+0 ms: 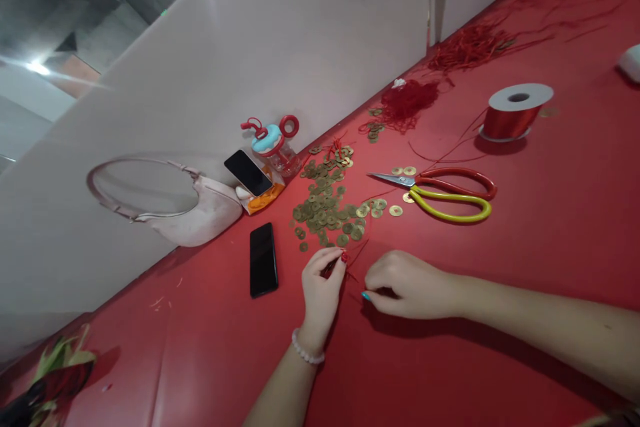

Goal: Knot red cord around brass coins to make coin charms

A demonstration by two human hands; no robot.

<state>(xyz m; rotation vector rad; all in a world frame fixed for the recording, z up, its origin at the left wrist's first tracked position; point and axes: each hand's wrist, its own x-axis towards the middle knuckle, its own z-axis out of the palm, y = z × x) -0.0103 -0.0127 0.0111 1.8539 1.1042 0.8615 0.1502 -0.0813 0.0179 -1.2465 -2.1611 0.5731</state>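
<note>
Red cord [350,257] is located at the fingertips of the left hand [323,283], over the red surface [210,347]. Left grip: thumb and forefinger pinched together on the cord. Right hand [397,285], at 3 o'clock from the left hand: thumb and fingers closed together; whether this grip retains cord cannot be determined. Relative to the left hand, brass-coloured coins [323,205] lie at 12 o'clock, scissors [416,183] at 2 o'clock, black phone [263,260] at 10 o'clock.

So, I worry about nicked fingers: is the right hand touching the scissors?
Apart: the head view shows red tabletop between the right hand and scissors.
</note>
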